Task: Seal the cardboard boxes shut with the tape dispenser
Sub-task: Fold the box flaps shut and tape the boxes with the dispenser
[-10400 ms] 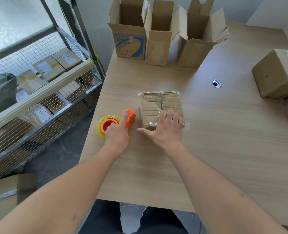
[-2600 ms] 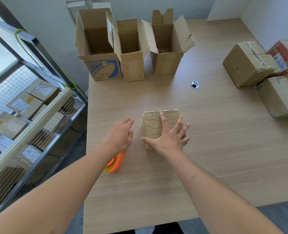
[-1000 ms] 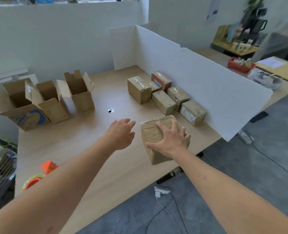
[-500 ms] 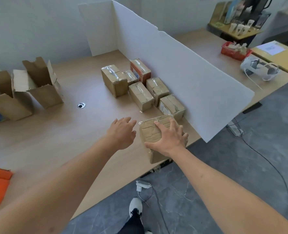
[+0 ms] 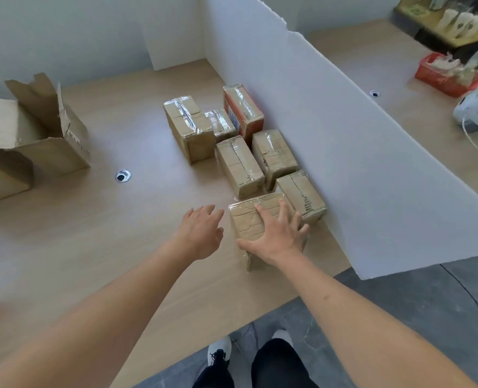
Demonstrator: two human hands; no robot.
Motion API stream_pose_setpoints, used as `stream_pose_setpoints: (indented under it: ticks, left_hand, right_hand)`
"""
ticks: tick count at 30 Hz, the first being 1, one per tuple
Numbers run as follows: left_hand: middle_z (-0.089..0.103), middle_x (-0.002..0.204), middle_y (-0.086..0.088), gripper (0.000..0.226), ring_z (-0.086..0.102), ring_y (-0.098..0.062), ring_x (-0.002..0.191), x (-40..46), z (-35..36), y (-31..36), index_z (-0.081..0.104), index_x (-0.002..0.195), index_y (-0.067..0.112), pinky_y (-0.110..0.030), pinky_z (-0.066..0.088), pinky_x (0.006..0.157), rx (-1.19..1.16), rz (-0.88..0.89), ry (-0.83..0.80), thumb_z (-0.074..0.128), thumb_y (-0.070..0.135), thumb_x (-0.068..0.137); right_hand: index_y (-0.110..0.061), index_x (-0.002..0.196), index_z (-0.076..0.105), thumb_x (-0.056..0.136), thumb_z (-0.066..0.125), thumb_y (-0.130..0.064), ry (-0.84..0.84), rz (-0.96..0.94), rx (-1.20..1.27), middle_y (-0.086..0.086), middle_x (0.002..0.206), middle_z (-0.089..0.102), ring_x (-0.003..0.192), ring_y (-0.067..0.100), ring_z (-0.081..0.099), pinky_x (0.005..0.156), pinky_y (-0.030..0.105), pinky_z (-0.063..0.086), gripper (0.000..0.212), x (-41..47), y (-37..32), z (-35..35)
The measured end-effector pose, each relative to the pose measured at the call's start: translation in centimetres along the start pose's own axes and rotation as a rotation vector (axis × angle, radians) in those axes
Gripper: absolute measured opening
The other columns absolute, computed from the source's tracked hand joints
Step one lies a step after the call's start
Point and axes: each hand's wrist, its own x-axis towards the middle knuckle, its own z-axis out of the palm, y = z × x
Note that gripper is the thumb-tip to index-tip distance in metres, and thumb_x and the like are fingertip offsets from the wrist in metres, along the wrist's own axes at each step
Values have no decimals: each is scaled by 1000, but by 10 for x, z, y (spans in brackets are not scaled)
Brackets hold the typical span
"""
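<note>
right hand [image 5: 277,236] spread over top of taped box [image 5: 249,219], fingers curled round its edges, gripping it at near end of row of sealed boxes [image 5: 240,163] beside white divider [image 5: 344,152]. left hand [image 5: 201,233] open, fingers relaxed, holding nothing, just left of box. open boxes [image 5: 36,135] far left on table [image 5: 92,233].

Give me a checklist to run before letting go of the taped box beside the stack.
1. Right hand has a grip on the taped box: ok, fingers spread over its top.
2. Left hand free: ok, open, apart from the box.
3. Box resting flat on the table: cannot tell, the hand hides its base.
4. Box lined up with the sealed boxes along the white divider: ok, beside the nearest one.
5. Top seam taped: ok, glossy tape visible.
</note>
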Motion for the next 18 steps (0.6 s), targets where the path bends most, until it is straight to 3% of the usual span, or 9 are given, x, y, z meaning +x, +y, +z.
stream_pose_setpoints:
  ticks: [8, 15, 18]
  left_hand:
    - [42, 153, -9, 45, 41, -29, 139, 60, 14, 20, 46, 142, 15, -44, 28, 116, -97, -175, 24, 49, 31, 100]
    - [49, 143, -10, 42, 48, -30, 131, 83, 21, 42, 50, 137, 14, -41, 34, 109, -142, -297, 40, 52, 29, 97]
    - [47, 145, -11, 43, 46, -31, 133, 79, 21, 48, 49, 137, 14, -42, 33, 112, -162, -338, 21, 52, 28, 97]
  right_hand:
    - [-51, 153, 14, 59, 54, -92, -34, -114, 1, 6, 167, 0, 150, 48, 6, 115, 66, 17, 110, 79, 17, 13]
    - [-49, 157, -5, 75, 29, -96, -185, -214, -65, 7, 165, -25, 149, 51, -18, 116, 67, 6, 100, 111, 30, 21]
    - [-49, 156, -11, 83, 28, -91, -254, -237, -94, 7, 163, -31, 148, 51, -22, 116, 69, 6, 93, 112, 35, 20]
